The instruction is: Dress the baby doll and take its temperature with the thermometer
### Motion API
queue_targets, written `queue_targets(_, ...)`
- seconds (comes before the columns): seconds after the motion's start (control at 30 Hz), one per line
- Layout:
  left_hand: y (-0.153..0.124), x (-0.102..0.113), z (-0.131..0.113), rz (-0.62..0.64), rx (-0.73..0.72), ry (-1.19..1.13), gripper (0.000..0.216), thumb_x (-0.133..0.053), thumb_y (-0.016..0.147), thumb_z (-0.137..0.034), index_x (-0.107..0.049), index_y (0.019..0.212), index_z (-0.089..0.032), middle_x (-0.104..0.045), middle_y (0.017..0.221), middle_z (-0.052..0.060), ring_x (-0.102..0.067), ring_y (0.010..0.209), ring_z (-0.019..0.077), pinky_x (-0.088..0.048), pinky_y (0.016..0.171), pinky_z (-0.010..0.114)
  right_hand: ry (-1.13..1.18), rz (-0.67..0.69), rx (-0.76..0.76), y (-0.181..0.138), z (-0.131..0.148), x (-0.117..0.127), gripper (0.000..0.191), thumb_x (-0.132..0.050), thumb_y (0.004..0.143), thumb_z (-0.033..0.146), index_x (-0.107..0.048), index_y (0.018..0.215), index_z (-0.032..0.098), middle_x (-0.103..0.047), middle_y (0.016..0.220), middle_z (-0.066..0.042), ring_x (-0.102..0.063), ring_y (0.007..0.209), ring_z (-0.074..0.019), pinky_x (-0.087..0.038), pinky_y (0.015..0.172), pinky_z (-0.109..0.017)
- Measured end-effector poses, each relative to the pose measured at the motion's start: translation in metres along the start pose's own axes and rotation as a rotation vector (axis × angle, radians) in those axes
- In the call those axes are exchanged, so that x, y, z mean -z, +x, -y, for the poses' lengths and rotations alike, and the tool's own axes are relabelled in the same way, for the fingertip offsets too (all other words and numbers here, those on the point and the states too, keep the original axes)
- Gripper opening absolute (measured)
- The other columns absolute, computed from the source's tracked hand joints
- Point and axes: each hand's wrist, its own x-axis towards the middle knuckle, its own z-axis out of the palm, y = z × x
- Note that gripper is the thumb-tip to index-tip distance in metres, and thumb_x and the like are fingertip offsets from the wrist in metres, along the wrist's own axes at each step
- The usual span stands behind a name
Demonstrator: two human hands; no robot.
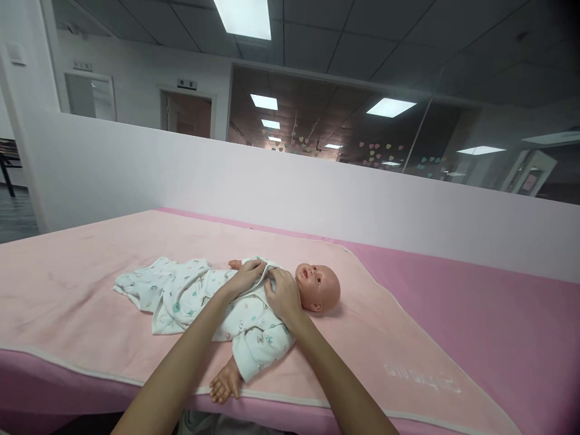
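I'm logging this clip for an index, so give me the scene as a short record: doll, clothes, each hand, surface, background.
Doll: baby doll, on its back, head toward the picture's right
Clothes: white with small prints, on the doll, spread past where its legs would be
Left hand: at the chest of the clothes; grip partly hidden
Right hand: also at the chest, nearer the doll's head
Surface: pale pink blanket with white edging
Background: low white wall

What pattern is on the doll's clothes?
White clothes with small scattered prints, some green; best seen in the head view.
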Motion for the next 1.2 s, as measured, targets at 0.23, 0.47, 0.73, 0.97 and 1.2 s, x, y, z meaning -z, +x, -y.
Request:
queue_targets(0.23,0.001,-0.001,0.002,0.013,0.043,-0.022,0.036,-0.041,0.075,-0.049,-0.05,0.067,-0.015,-0.042,0.058,-0.003,-0.039,0.058,0.0114,-0.031,0.057,0.023,0.068,0.078,-0.168,0.009,-0.011,-0.003,0.028,-0.038,0.076,0.01,-0.06,0.091,0.015,-0.063,0.093,-0.006,-0.054,0.088,-0.017,-0.037,0.08,-0.026)
queue_targets(0.47,-0.002,-0.003,-0.004,0.01,0.031,-0.018,0.031,-0.043,0.075,-0.044,-0.048,0.062,-0.015,-0.04,0.058,-0.003,-0.04,0.06,0.0121,-0.03,0.057,0.024,-0.04,0.039,-0.18,0.014,-0.019,-0.011,0.03,-0.036,0.072,0.003,-0.06,0.086,0.016,-0.061,0.086,-0.007,-0.054,0.083,-0.0164,-0.038,0.074,-0.025)
queue_targets(0.73,-0.004,-0.002,-0.008,0.009,-0.022,0.055,0.03,-0.041,0.074,-0.041,-0.045,0.058,-0.016,-0.043,0.056,-0.003,-0.042,0.061,0.013,-0.033,0.06,0.024,-0.261,-0.01,-0.056,0.008,-0.018,-0.008,0.03,-0.036,0.072,-0.003,-0.058,0.08,0.017,-0.057,0.079,-0.006,-0.05,0.077,-0.0179,-0.036,0.068,-0.028)
queue_targets(0.97,-0.005,-0.001,-0.007,0.011,0.01,0.05,0.03,-0.043,0.074,-0.041,-0.047,0.058,-0.016,-0.043,0.057,-0.003,-0.041,0.06,0.0123,-0.032,0.06,0.024,-0.577,0.046,-0.006,0.012,-0.012,0.01,0.025,-0.042,0.071,-0.003,-0.057,0.068,0.015,-0.054,0.072,-0.01,-0.044,0.074,-0.0217,-0.032,0.065,-0.032)
queue_targets(1.2,-0.004,-0.001,-0.006,0.013,-0.019,0.053,0.03,-0.043,0.075,-0.04,-0.049,0.058,-0.016,-0.044,0.055,-0.003,-0.043,0.06,0.0126,-0.032,0.06,0.025,-0.535,0.034,0.057,0.011,-0.013,0.019,0.025,-0.043,0.071,-0.001,-0.059,0.074,0.017,-0.056,0.073,-0.006,-0.047,0.073,-0.0192,-0.023,0.089,-0.044)
